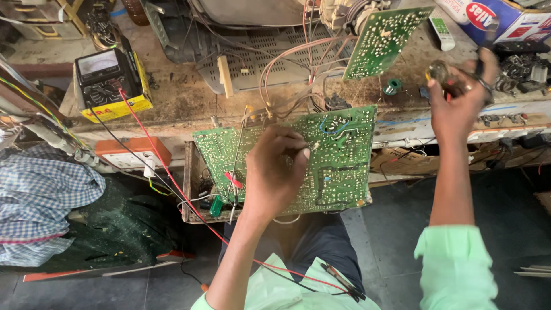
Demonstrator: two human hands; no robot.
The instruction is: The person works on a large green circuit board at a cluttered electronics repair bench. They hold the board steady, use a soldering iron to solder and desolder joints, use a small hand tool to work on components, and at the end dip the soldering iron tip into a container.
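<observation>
From the head camera, the left hand (275,172) reaches forward with bent fingers pressed on the large green circuit board (338,166), gripping it near its middle as it leans against the workbench edge (183,109). The right hand (459,95) is raised over the bench, fingers closed around a small dark tool (442,72) I cannot identify. The worn bench carries an analog multimeter (106,80) with a red lead (155,155), a second circuit board (381,40), tangled wires and a solder spool (392,86). Dark floor lies below.

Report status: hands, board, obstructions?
Left hand pressing on green circuit board. Right hand raised, gripping a small tool, kind unclear. Red multimeter lead trails beside board.
</observation>
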